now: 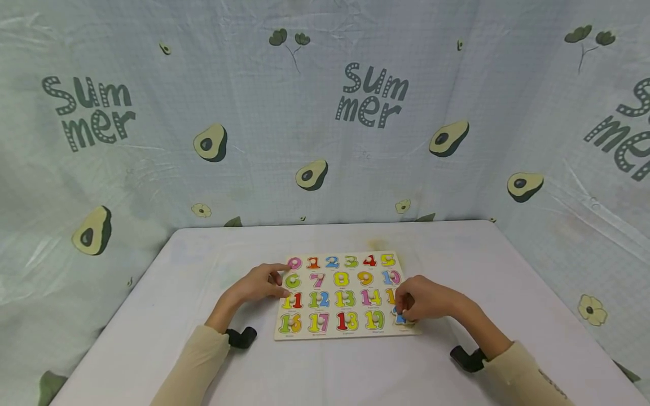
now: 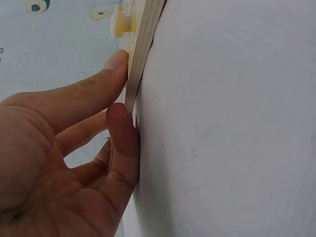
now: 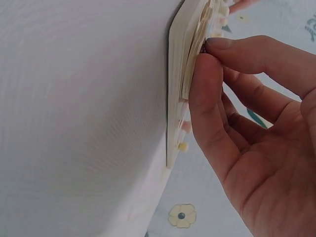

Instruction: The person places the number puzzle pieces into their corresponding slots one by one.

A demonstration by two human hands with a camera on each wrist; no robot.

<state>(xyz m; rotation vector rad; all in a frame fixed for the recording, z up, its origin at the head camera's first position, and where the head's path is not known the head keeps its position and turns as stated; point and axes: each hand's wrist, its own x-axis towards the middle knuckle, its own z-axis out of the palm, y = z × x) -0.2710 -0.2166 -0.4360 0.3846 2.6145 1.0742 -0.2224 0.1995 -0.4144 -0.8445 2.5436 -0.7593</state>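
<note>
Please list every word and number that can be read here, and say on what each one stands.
"Summer": printed repeatedly on the backdrop cloth.
"0" to "5", "6" to "10", "11" to "14", "16" to "19": coloured pieces on the number puzzle board.
The right hand hides the last pieces of the two lower rows.
Small captions under the pieces: too small to read.

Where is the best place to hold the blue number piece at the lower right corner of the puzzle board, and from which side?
Probably from above. The blue number piece is flat and lies level with the puzzle board, so its sides offer little to grip. The right hand already pinches it with thumb and fingertips. Other pieces carry a small knob; whether this one does is hidden.
</note>
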